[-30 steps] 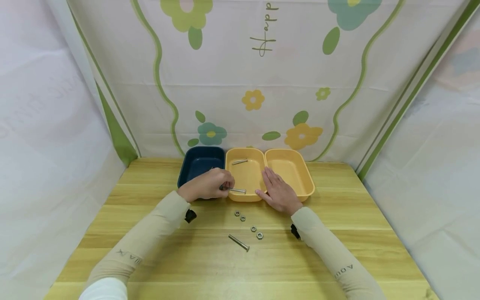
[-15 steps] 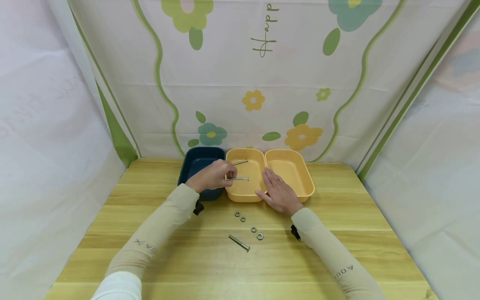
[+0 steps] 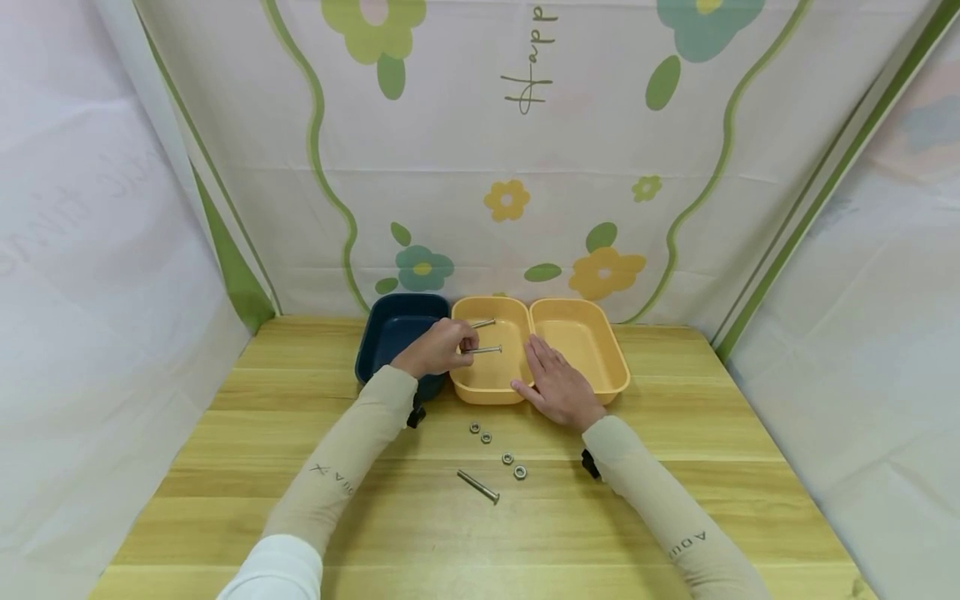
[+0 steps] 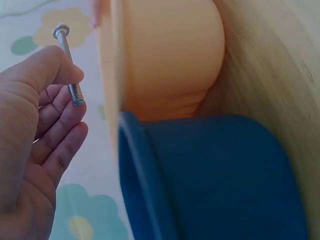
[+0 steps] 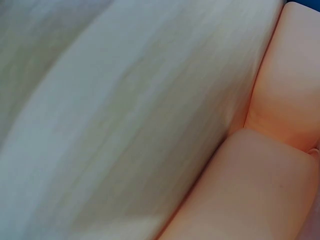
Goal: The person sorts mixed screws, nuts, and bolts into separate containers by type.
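Three bolts (image 3: 486,350), "Happ" lettering (image 3: 528,82) behind

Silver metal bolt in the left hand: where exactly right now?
In the head view, the silver metal bolt is pinched in the left hand above the middle yellow rounded tray, right of the dark blue rounded tray, its head toward the right hand.

The head camera looks forward and down from above, well back, taking in the table (image 3: 420,550) with the flowered cloth (image 3: 600,117) at twelve o'clock. The left wrist camera, turned sideways, looks closely past the left hand (image 4: 22,120) at nine o'clock; it shares the blue tray (image 4: 225,175) with the head view. The right wrist camera, also close and tilted, has the right yellow tray (image 5: 250,185) at four o'clock; all three share the middle yellow tray (image 4: 170,55).
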`<act>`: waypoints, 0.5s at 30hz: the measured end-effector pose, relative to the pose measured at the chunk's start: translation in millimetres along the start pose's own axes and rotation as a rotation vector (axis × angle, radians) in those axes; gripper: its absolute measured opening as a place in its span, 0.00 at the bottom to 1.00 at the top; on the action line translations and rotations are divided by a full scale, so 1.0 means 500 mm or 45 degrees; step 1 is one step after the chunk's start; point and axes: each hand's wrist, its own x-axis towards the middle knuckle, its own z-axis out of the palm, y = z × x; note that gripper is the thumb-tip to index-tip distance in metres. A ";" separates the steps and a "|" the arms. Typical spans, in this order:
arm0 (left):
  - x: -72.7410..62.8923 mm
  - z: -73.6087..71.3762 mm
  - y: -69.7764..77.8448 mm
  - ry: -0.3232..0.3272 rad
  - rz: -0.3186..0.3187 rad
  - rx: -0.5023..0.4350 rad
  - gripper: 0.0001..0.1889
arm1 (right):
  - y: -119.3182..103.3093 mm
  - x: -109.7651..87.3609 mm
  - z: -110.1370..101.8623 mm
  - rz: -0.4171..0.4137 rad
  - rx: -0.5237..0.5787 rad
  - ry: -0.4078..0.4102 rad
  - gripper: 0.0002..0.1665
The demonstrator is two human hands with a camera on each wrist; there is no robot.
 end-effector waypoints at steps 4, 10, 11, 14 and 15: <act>0.011 0.011 -0.014 -0.003 -0.073 -0.018 0.06 | -0.001 -0.001 -0.002 0.001 0.005 0.006 0.51; 0.020 0.022 -0.025 -0.004 -0.153 0.030 0.08 | -0.005 -0.004 -0.005 0.001 0.006 0.006 0.52; 0.020 0.021 -0.025 0.006 -0.165 0.041 0.09 | -0.005 -0.004 -0.005 0.000 0.004 0.007 0.52; 0.017 0.016 -0.019 0.034 -0.202 0.081 0.15 | -0.006 -0.003 -0.006 -0.001 0.007 0.005 0.52; 0.016 0.014 -0.017 0.039 -0.210 0.094 0.17 | -0.005 -0.003 -0.006 0.001 0.005 0.001 0.52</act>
